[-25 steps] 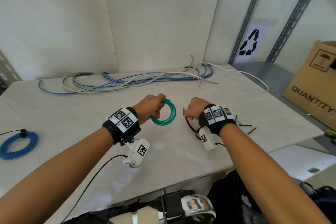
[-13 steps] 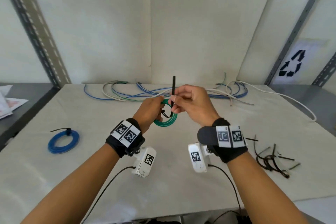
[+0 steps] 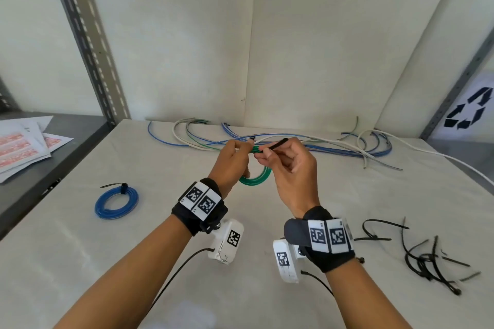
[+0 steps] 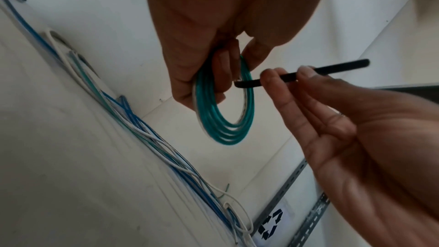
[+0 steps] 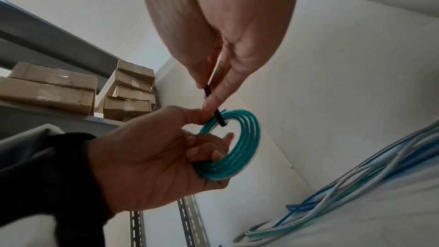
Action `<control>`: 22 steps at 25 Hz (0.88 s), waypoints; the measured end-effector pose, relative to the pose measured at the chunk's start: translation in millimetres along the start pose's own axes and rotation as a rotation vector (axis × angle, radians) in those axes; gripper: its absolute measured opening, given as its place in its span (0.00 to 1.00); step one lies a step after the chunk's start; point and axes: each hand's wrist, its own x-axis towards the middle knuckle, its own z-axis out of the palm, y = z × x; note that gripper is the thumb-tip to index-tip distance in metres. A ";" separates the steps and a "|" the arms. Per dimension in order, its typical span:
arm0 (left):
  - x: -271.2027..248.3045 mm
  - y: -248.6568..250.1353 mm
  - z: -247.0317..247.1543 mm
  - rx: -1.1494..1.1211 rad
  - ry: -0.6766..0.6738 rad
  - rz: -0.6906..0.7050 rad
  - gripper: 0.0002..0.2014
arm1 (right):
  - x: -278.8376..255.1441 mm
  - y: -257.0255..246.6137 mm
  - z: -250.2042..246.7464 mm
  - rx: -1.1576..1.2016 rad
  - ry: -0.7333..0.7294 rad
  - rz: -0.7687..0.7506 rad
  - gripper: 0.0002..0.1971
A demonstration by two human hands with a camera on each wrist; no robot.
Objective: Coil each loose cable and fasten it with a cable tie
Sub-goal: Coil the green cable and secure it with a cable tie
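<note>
My left hand (image 3: 235, 157) holds a green cable coil (image 3: 255, 179) above the white table (image 3: 80, 262), fingers curled through the ring (image 4: 225, 119). My right hand (image 3: 278, 157) pinches a black cable tie (image 3: 276, 145) between thumb and forefinger. The tie (image 4: 297, 76) points its end into the coil's opening beside the left fingers. In the right wrist view the black tie (image 5: 215, 106) crosses the top of the green coil (image 5: 237, 147). Its head end is hidden by the left fingers.
A blue coil (image 3: 116, 201) with a black tie on it lies at the left. Loose blue, white and green cables (image 3: 294, 141) stretch along the back of the table. Several spare black ties (image 3: 427, 256) lie at the right. Papers (image 3: 21, 144) sit on the left shelf.
The right hand has brought the black tie from upright to nearly level across the coil's top. Both hands have risen slightly; the coil is held more edge-on.
</note>
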 end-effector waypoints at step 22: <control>-13.5 13.1 -4.4 0.259 -0.086 0.586 0.13 | 10.7 -25.6 -15.3 0.149 -0.142 0.498 0.13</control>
